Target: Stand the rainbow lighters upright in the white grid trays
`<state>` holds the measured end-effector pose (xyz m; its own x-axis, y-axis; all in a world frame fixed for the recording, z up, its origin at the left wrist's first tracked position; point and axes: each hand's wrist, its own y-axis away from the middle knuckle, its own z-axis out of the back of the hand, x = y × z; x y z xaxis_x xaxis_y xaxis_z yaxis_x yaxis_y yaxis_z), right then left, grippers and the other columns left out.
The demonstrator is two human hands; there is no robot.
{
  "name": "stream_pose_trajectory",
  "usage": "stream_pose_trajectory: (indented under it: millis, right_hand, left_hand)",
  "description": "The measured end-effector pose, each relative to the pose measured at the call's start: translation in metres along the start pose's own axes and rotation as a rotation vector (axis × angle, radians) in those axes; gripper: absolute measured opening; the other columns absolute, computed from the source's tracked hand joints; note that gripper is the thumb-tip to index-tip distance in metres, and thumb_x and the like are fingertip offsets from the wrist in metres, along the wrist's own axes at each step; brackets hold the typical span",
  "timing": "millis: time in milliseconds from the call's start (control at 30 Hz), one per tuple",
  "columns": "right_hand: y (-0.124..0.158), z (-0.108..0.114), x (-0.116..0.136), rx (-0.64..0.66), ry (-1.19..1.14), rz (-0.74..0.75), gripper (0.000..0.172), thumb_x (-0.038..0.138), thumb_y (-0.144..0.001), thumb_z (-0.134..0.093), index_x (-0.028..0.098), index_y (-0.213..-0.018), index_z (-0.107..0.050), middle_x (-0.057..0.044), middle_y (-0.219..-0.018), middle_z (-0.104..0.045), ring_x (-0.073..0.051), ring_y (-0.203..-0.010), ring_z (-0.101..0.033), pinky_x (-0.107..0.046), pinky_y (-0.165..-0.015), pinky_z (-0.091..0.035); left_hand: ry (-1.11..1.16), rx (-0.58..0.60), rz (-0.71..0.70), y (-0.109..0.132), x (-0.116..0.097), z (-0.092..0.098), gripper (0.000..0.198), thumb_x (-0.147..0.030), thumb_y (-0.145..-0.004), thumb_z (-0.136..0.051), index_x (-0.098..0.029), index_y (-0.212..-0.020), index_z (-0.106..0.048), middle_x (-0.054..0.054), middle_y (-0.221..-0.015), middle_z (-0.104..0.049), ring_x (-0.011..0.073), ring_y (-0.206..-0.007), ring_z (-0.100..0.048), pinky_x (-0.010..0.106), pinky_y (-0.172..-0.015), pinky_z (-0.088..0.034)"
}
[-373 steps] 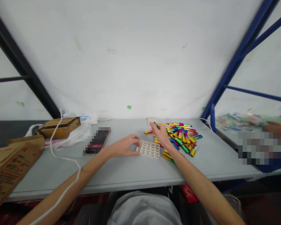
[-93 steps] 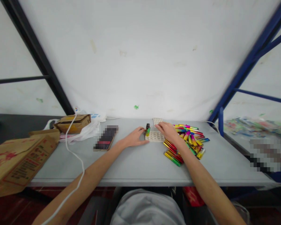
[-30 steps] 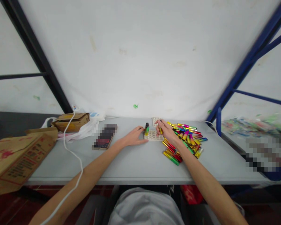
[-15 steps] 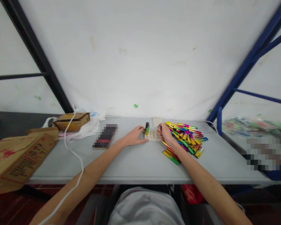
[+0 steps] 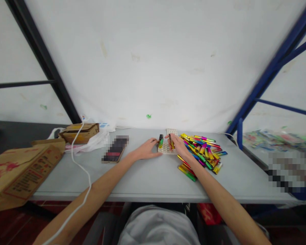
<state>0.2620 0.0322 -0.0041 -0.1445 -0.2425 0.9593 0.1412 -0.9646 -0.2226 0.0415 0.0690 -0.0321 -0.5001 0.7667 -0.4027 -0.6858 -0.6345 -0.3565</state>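
A pale tray with rows of small holes (image 5: 165, 148) lies on the table in front of me. One multicoloured shiny lighter with a black top (image 5: 160, 141) stands upright at its left end. My left hand (image 5: 148, 149) rests beside that end, thumb and fingers apart, fingertips close to the standing lighter and thumb by the tray's front corner. Over the right part of the tray, my right hand (image 5: 177, 144) pinches a yellow-gold lighter (image 5: 171, 141), held about upright. Whether its lower end sits in a hole is hard to see.
A pile of shiny coloured lighters (image 5: 205, 151) lies right of the tray. Behind is a second holed tray (image 5: 172, 131). To the left are a phone (image 5: 116, 149), a white cable (image 5: 88, 177), a cardboard box (image 5: 81, 133) and a large brown paper package (image 5: 17, 172).
My right hand has turned from a closed fist to a pinch with its fingers extended, and the lighter in it now shows upright over the tray. My left hand stays in place.
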Motion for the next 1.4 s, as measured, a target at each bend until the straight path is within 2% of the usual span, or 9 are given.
stream_pose_trajectory:
  millis: [67, 167, 300, 433, 867, 1067, 1233, 1300, 1400]
  right_hand:
    - [0.001, 0.0, 0.0, -0.008, 0.164, 0.11, 0.052, 0.067, -0.094, -0.041, 0.021, -0.102, -0.064, -0.001, -0.079, -0.061, -0.016, -0.066, -0.058, -0.027, -0.06, -0.048]
    - [0.002, 0.001, 0.0, -0.038, 0.354, 0.251, 0.045, 0.063, -0.09, -0.054, 0.019, -0.093, -0.066, -0.005, -0.09, -0.067, -0.019, -0.082, -0.062, -0.028, -0.072, -0.051]
    - [0.004, 0.004, 0.001, -0.024, 0.481, 0.273, 0.038, 0.055, -0.092, -0.058, 0.018, -0.091, -0.07, -0.003, -0.075, -0.07, -0.019, -0.073, -0.065, -0.029, -0.073, -0.05]
    - [0.006, 0.007, 0.005, -0.053, 0.494, 0.274, 0.034, 0.051, -0.095, -0.058, 0.02, -0.094, -0.073, -0.004, -0.079, -0.076, -0.021, -0.078, -0.071, -0.031, -0.08, -0.051]
    - [0.005, 0.0, 0.007, 0.131, 0.626, 0.344, 0.031, 0.047, -0.098, -0.055, 0.022, -0.102, -0.072, -0.006, -0.086, -0.077, -0.02, -0.076, -0.069, -0.027, -0.074, -0.047]
    - [0.003, 0.0, 0.003, 0.09, 0.884, 0.253, 0.036, 0.054, -0.096, -0.057, 0.021, -0.094, -0.073, -0.007, -0.081, -0.076, -0.02, -0.074, -0.067, -0.026, -0.067, -0.041]
    - [-0.001, 0.023, 0.007, 0.011, 0.986, 0.272, 0.048, 0.052, -0.104, -0.042, 0.019, -0.087, -0.072, -0.008, -0.08, -0.074, -0.019, -0.075, -0.065, -0.028, -0.074, -0.043]
    - [-0.004, 0.041, 0.005, -0.086, 1.087, 0.251, 0.044, 0.044, -0.105, -0.041, 0.017, -0.094, -0.073, -0.011, -0.094, -0.074, -0.022, -0.09, -0.065, -0.03, -0.085, -0.044]
    - [-0.005, 0.073, -0.004, -0.246, 1.253, 0.122, 0.032, 0.031, -0.101, -0.05, 0.012, -0.12, -0.069, -0.018, -0.124, -0.066, -0.028, -0.116, -0.058, -0.035, -0.1, -0.04]
  left_hand:
    - [0.008, -0.004, 0.003, 0.0, 0.001, -0.001, 0.056, -0.054, -0.085, -0.069, -0.021, -0.129, -0.055, 0.014, -0.132, -0.057, 0.0308, -0.122, -0.055, 0.046, -0.112, -0.043]
    - [0.004, -0.005, 0.0, 0.0, 0.003, -0.002, 0.057, -0.053, -0.085, -0.069, -0.021, -0.13, -0.055, 0.014, -0.132, -0.057, 0.031, -0.123, -0.055, 0.047, -0.112, -0.043]
    - [-0.011, -0.009, -0.001, 0.0, 0.005, -0.004, 0.057, -0.054, -0.085, -0.069, -0.021, -0.13, -0.055, 0.013, -0.131, -0.057, 0.0308, -0.124, -0.055, 0.046, -0.112, -0.043]
    - [-0.005, 0.0, 0.0, 0.0, 0.002, -0.002, 0.058, -0.054, -0.085, -0.069, -0.018, -0.129, -0.056, 0.016, -0.132, -0.056, 0.0307, -0.123, -0.055, 0.044, -0.113, -0.043]
    - [0.002, -0.002, -0.003, 0.0, 0.003, -0.003, 0.056, -0.05, -0.085, -0.07, -0.018, -0.129, -0.055, 0.015, -0.131, -0.055, 0.0304, -0.123, -0.055, 0.046, -0.112, -0.044]
    - [0.01, -0.002, -0.004, 0.0, 0.002, -0.003, 0.054, -0.05, -0.085, -0.069, -0.019, -0.126, -0.056, 0.015, -0.131, -0.056, 0.0309, -0.123, -0.055, 0.046, -0.112, -0.043]
    - [0.001, -0.007, 0.008, 0.0, 0.003, -0.003, 0.057, -0.054, -0.085, -0.068, -0.018, -0.127, -0.055, 0.016, -0.133, -0.055, 0.0317, -0.124, -0.055, 0.047, -0.112, -0.043]
    - [-0.004, -0.009, 0.007, 0.0, 0.003, -0.002, 0.057, -0.055, -0.085, -0.068, -0.018, -0.127, -0.055, 0.016, -0.134, -0.056, 0.0321, -0.124, -0.056, 0.047, -0.112, -0.044]
    - [-0.014, -0.009, 0.008, 0.0, 0.001, -0.001, 0.056, -0.055, -0.085, -0.068, -0.019, -0.127, -0.056, 0.015, -0.134, -0.057, 0.0324, -0.123, -0.056, 0.047, -0.112, -0.044]
